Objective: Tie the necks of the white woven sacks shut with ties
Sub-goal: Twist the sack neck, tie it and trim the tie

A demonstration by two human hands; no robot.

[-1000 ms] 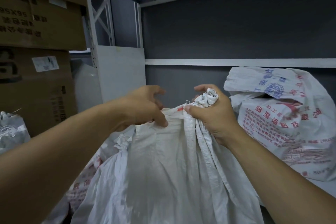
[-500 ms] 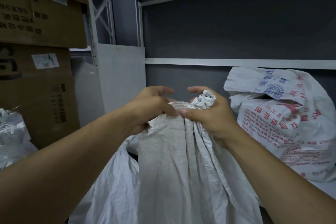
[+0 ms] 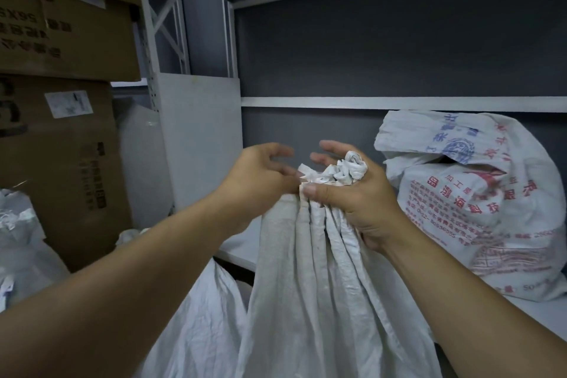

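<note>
A white woven sack (image 3: pixel 322 291) hangs in front of me, its cloth gathered into pleats at the top. My right hand (image 3: pixel 352 199) grips the bunched neck (image 3: pixel 346 172), whose crumpled end sticks up above my thumb and fingers. My left hand (image 3: pixel 260 175) is at the left edge of the neck, pinching the last loose fold against the bunch. No tie is visible.
A filled printed sack (image 3: pixel 478 209) lies on the white shelf (image 3: pixel 540 313) at right. Stacked cardboard boxes (image 3: pixel 61 163) stand at left, with another white sack (image 3: pixel 18 242) below them. A grey metal rack upright (image 3: pixel 153 40) and a white panel (image 3: pixel 199 138) stand behind.
My left hand has pushed the loose fabric rightward into the bunch held by my right hand, so the neck is narrower. The sack has risen slightly.
</note>
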